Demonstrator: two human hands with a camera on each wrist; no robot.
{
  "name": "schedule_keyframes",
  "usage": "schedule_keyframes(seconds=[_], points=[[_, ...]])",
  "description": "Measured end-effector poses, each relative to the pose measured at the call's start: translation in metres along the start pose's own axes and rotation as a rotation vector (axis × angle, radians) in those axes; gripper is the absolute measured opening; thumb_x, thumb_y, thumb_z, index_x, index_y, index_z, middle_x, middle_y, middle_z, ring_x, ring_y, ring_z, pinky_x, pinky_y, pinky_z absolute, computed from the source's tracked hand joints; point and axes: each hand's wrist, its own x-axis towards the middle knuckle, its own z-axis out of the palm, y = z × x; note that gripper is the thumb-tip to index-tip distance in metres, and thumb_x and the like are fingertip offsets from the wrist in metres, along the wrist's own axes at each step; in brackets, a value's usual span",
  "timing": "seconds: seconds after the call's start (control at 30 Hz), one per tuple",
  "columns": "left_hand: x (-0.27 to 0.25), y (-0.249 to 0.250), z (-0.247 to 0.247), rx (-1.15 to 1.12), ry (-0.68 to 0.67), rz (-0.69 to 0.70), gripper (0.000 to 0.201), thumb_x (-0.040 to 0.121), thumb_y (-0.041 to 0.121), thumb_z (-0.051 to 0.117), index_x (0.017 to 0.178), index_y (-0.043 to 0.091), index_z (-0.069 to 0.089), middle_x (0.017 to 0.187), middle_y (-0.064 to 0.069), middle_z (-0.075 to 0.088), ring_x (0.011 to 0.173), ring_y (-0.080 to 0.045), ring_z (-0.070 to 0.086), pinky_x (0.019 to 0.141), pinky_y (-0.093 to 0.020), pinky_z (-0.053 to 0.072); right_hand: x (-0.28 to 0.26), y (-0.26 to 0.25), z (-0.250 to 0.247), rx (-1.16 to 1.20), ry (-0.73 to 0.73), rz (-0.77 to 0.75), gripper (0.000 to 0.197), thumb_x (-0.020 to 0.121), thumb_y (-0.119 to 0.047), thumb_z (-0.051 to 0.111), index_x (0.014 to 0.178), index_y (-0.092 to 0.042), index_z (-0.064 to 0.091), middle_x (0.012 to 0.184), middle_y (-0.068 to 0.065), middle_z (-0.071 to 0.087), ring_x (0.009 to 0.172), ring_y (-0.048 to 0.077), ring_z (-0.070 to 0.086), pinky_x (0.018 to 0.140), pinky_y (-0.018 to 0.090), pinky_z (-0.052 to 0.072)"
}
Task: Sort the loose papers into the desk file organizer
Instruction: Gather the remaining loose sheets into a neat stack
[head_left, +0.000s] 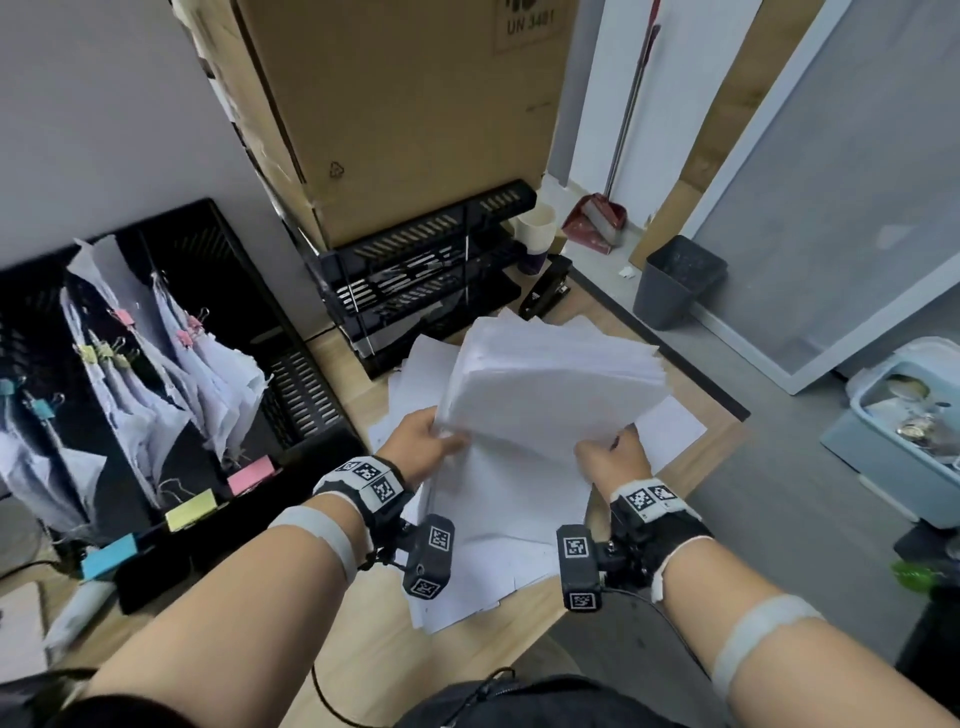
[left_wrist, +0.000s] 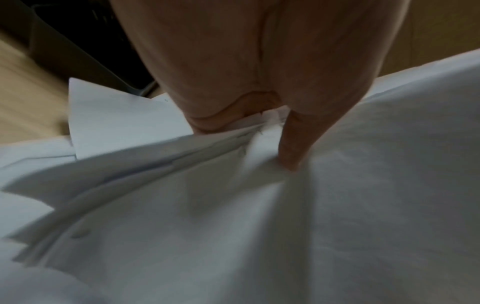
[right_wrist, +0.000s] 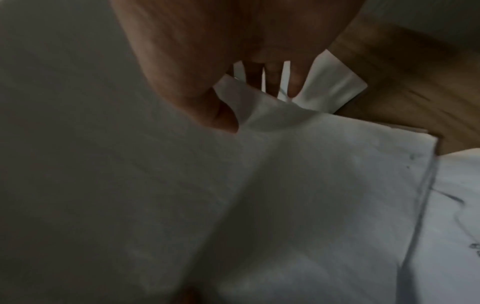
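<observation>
Far to the left of my left hand stands the black file organizer (head_left: 218, 322), its upright slots stuffed with clipped bundles of paper (head_left: 156, 374), with blue, yellow and pink labels along its near edge. Beyond it, ahead of my hands, a black stacked tray rack (head_left: 431, 270) sits against a big cardboard box (head_left: 405, 114).

My left hand (head_left: 421, 444) grips the near left corner of a thick stack of white papers (head_left: 550, 384). In the left wrist view the thumb (left_wrist: 293, 144) presses down on top of the sheets while the fingers go underneath, so the corner is pinched between them. The stack is lifted and tilted, rising away from both hands.

Under the stack and between my wrists, more loose sheets (head_left: 493, 545) lie spread on the wooden desk (head_left: 363, 649), touching one another and overlapping.

My right hand (head_left: 615, 460) holds the near right edge of the same stack. The right wrist view shows the thumb (right_wrist: 215, 111) on one face of the paper and the fingers (right_wrist: 272, 80) curled behind it, a clear pinch.

To the right of that hand, down on the floor, stands a grey waste bin (head_left: 680, 280).
</observation>
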Motion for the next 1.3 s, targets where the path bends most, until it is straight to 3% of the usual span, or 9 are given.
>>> schedule_keyframes(seconds=[0.13,0.23,0.37,0.47,0.6,0.77,1.0,1.2,1.3], points=[[-0.019,0.021,-0.006,-0.104,0.054,0.103,0.029,0.077,0.027,0.085,0.089,0.006,0.068,0.088,-0.011,0.076,0.084,-0.026,0.069,0.076,-0.038,0.059,-0.018,-0.029,-0.013,0.103,0.064,-0.168,0.018,0.087,-0.008,0.060,0.101,-0.005,0.048,0.081,0.003,0.051,0.090,0.026,0.052,0.070,0.027,0.037],[-0.034,0.050,-0.013,-0.117,0.117,0.225,0.029,0.081,0.029,0.083,0.069,0.012,0.062,0.063,0.005,0.067,0.058,-0.014,0.061,0.059,-0.022,0.049,-0.034,-0.058,-0.016,0.163,0.082,-0.347,0.013,0.087,-0.007,0.058,0.098,-0.011,0.051,0.079,-0.002,0.054,0.083,0.023,0.053,0.073,0.027,0.038],[-0.056,0.062,-0.015,-0.241,0.163,0.343,0.020,0.081,0.009,0.082,0.095,0.020,0.074,0.098,0.001,0.079,0.097,-0.023,0.074,0.092,-0.038,0.058,-0.055,-0.066,-0.005,0.302,0.034,-0.407,0.034,0.084,0.001,0.055,0.110,-0.019,0.053,0.089,-0.013,0.062,0.081,-0.001,0.060,0.063,0.007,0.045],[-0.062,0.045,-0.017,-0.213,0.152,0.354,0.034,0.078,0.009,0.084,0.105,0.028,0.075,0.109,0.001,0.077,0.107,-0.023,0.071,0.101,-0.047,0.054,-0.063,-0.048,0.006,0.317,-0.008,-0.321,0.043,0.084,0.004,0.053,0.114,-0.025,0.043,0.089,-0.013,0.059,0.079,0.002,0.056,0.059,0.011,0.042],[-0.062,0.032,-0.017,-0.204,0.158,0.345,0.034,0.080,0.008,0.082,0.111,0.018,0.073,0.111,-0.002,0.077,0.105,-0.021,0.072,0.098,-0.047,0.056,-0.065,-0.035,0.017,0.302,-0.031,-0.243,0.051,0.084,-0.001,0.057,0.130,-0.020,0.048,0.108,-0.005,0.064,0.091,0.011,0.060,0.069,0.017,0.042],[-0.054,0.030,-0.017,-0.225,0.139,0.325,0.043,0.079,0.012,0.084,0.119,0.020,0.070,0.116,-0.004,0.075,0.110,-0.025,0.070,0.097,-0.047,0.055,-0.059,-0.039,0.020,0.307,-0.039,-0.209,0.034,0.081,-0.001,0.061,0.104,-0.025,0.061,0.103,0.002,0.068,0.099,0.024,0.063,0.088,0.037,0.052],[-0.033,0.026,-0.018,-0.380,0.084,0.230,0.044,0.085,0.004,0.077,0.126,0.012,0.066,0.124,-0.016,0.070,0.117,-0.036,0.065,0.096,-0.051,0.055,-0.055,-0.043,0.015,0.262,-0.093,-0.241,0.028,0.081,0.011,0.058,0.090,-0.014,0.065,0.084,0.000,0.068,0.078,0.011,0.063,0.064,0.016,0.050],[-0.011,0.008,-0.013,-0.146,0.181,0.082,0.020,0.072,0.029,0.082,0.088,0.040,0.078,0.107,-0.007,0.076,0.108,-0.034,0.068,0.099,-0.056,0.052,-0.037,-0.028,0.012,-0.169,-0.187,-0.118,0.017,0.091,-0.021,0.062,0.096,-0.005,0.059,0.089,0.015,0.063,0.086,0.026,0.060,0.080,0.028,0.046],[0.008,0.027,-0.015,-0.028,0.209,0.108,0.018,0.077,0.030,0.080,0.095,0.028,0.076,0.106,-0.008,0.076,0.102,-0.032,0.071,0.096,-0.055,0.054,-0.016,-0.035,0.006,-0.091,-0.103,-0.210,0.019,0.092,-0.024,0.063,0.094,-0.005,0.068,0.088,0.008,0.068,0.090,0.027,0.067,0.077,0.026,0.047]])
